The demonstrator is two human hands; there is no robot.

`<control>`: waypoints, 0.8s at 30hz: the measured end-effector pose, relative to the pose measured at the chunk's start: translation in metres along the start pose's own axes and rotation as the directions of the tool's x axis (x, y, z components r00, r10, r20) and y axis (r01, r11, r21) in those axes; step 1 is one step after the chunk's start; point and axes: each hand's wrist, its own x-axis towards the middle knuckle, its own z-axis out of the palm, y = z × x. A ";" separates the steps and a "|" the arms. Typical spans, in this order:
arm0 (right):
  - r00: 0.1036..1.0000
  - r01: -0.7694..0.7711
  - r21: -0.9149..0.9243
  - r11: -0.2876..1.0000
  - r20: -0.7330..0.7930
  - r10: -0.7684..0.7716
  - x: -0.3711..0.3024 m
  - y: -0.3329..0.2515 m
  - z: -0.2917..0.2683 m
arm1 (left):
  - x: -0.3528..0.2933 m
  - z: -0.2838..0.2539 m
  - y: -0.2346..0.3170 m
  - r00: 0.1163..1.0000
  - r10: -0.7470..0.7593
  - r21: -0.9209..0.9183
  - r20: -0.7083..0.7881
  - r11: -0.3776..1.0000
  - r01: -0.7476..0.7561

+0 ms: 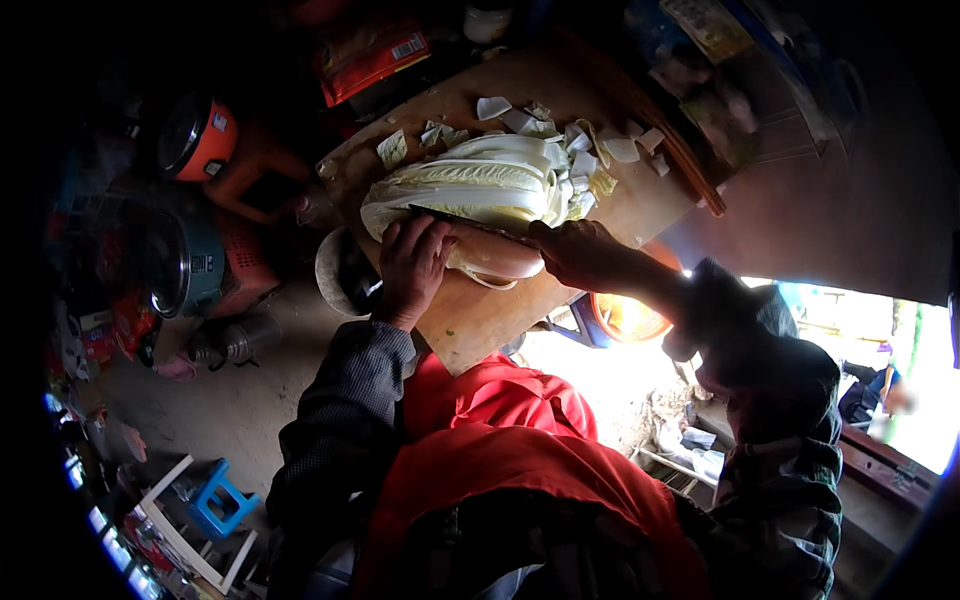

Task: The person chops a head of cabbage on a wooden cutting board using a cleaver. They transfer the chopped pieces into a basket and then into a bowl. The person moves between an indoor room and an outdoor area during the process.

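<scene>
A large pale napa cabbage (465, 180) lies lengthwise across a wooden board (500, 325). The thin dark blade of a knife (470, 221) runs along its near side, with a strip of cabbage (495, 254) on the side closer to me. My right hand (580, 252) is closed round the knife's handle at the right end. At the blade's other end, my left hand (412, 262) presses its bent fingers on the cabbage, gripping its near left part. Cut cabbage pieces (580, 150) are scattered behind and right of the head.
Brown wooden sticks (690, 165) lie along the board's right edge. A red packet (370, 65) is beyond it. To the left are an orange pot-like appliance (217, 140) and a green one (205, 255). A blue stool (222, 500) stands lower left, and an orange basin (632, 315) sits below the board.
</scene>
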 end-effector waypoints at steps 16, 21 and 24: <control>0.970 -0.124 -0.072 0.990 -0.220 0.105 -0.096 0.015 -0.009 | -0.004 -0.015 0.007 1.000 -0.008 -0.023 0.011 1.000 0.008; 0.962 -0.101 -0.031 0.994 -0.258 0.090 -0.081 -0.022 -0.016 | -0.014 -0.023 0.003 1.000 -0.014 0.046 -0.023 0.999 0.015; 0.976 -0.043 -0.071 0.997 -0.214 0.027 -0.069 -0.021 -0.008 | -0.015 -0.016 0.001 0.999 0.048 0.045 -0.014 0.998 -0.047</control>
